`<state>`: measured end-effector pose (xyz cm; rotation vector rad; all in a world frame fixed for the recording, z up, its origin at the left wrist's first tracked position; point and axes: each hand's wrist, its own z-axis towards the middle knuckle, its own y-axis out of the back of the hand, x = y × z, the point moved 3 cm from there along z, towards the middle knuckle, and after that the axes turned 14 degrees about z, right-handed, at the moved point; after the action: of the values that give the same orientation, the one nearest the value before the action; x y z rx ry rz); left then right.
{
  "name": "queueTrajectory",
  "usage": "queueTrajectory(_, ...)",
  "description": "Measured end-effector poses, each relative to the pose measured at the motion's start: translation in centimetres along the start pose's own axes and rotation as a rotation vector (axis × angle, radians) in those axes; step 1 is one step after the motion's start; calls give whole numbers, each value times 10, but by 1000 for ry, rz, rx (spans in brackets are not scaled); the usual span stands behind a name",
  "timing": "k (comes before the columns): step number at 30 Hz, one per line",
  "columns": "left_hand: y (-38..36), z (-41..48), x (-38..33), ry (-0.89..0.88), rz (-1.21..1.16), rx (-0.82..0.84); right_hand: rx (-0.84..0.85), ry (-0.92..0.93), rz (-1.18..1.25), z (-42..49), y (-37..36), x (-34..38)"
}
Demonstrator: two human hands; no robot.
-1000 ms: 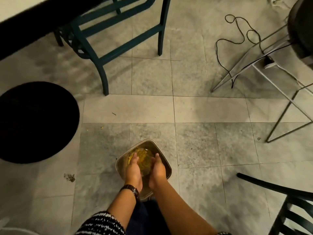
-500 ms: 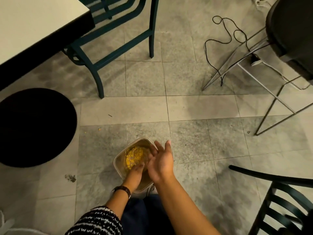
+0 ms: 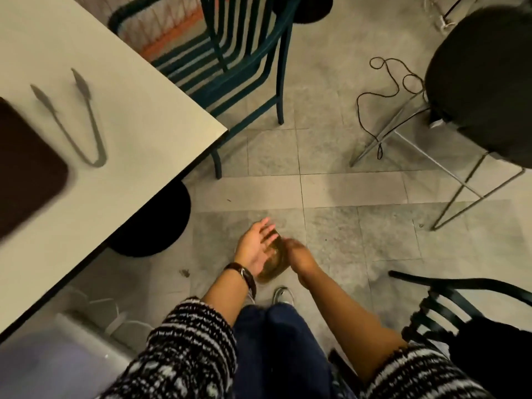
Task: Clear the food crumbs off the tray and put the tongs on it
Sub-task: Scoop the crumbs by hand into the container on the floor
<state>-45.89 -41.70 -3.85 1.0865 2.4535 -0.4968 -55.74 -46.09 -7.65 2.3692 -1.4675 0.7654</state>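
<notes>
Metal tongs (image 3: 75, 122) lie on the pale table (image 3: 138, 125), just right of a dark brown tray (image 3: 26, 174) at the frame's left edge. Low over the floor, my left hand (image 3: 254, 247) is held palm up with straight fingers. My right hand (image 3: 299, 256) is beside it, blurred, over a clear container (image 3: 272, 267) that stands on the floor and is mostly hidden by both hands. Neither hand holds anything that I can see. The crumbs in the container are hidden.
A teal chair (image 3: 239, 73) stands at the table's far corner. A black stool (image 3: 483, 82) on metal legs and a black cable (image 3: 385, 90) are at the right. Another dark chair (image 3: 460, 309) is at the lower right. The table's round black base (image 3: 155, 226) sits under its edge.
My view has swung up and left, bringing the table, tongs and tray into sight. My left hand has come out of the container and turned palm up; my right hand now moves across it.
</notes>
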Motion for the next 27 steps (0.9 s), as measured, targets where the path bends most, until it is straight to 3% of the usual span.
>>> queueTrajectory(5,10,-84,-47,-200,107,61,85,220,-132,-73,-30,62)
queueTrajectory(9,56,-135,-66,-334,170,12,244,300,-186,-109,-77,96)
queueTrajectory(17,217,-181,-91,-476,-13,-295,448,490,-404,-135,-238,118)
queueTrajectory(27,442,-162,-146,-462,-218,-660,547,646,-751,-101,-468,109)
